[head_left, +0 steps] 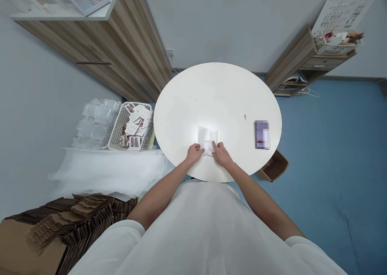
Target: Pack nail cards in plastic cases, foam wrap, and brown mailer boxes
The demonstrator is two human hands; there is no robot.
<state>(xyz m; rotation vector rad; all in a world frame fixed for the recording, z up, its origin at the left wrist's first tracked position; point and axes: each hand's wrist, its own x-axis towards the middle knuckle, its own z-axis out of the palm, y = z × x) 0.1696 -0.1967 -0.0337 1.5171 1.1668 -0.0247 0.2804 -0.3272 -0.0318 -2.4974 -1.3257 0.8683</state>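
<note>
A small white packing sheet [208,136], thin and partly folded, lies near the front edge of the round white table [217,89]. My left hand [195,152] is closed, its thumb and finger pinching the sheet's lower left edge. On the other side, my right hand [222,154] grips the sheet's lower right part, thumb below and index finger pressed on top. Whether anything is wrapped inside the fold cannot be seen. Further right on the table rests a purple item [261,134], blurred out in the picture.
Left of the table, a white basket [111,140] holds printed cards, beside clear plastic boxes [98,120]. Below are stacked white sheets [111,168] and folded brown cardboard [87,222]. An open cardboard box [276,166] stands under the table's right edge. Wooden cabinets [130,37] rise behind.
</note>
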